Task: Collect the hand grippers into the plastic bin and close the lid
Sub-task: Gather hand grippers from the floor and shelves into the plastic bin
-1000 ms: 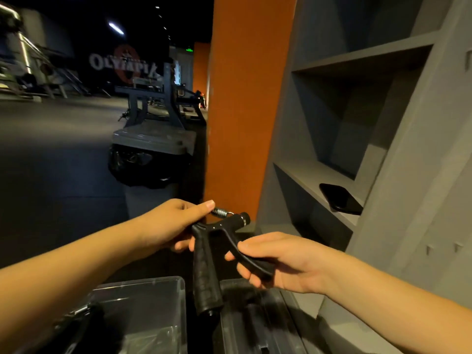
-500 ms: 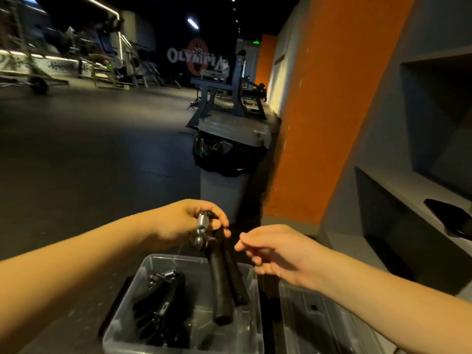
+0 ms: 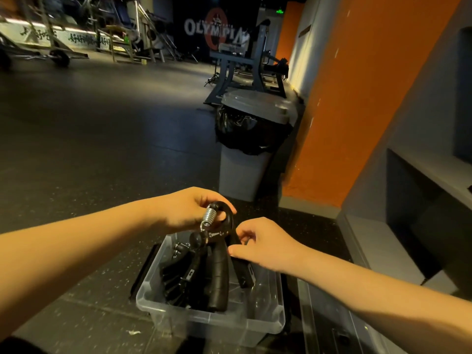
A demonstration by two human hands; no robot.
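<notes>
Lowered hand gripper (image 3: 217, 273) hangs below left hand (image 3: 184, 210) grip.

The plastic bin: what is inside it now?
Black hand grippers lie at its left; another hand gripper, held by the left hand, hangs into it. The bottom beneath them is covered.

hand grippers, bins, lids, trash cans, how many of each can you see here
hand gripper: 2 told apart, one held, one lying in the bin; the dark pile may hide more
plastic bin: 1
lid: 1
trash can: 1
total: 5
</notes>
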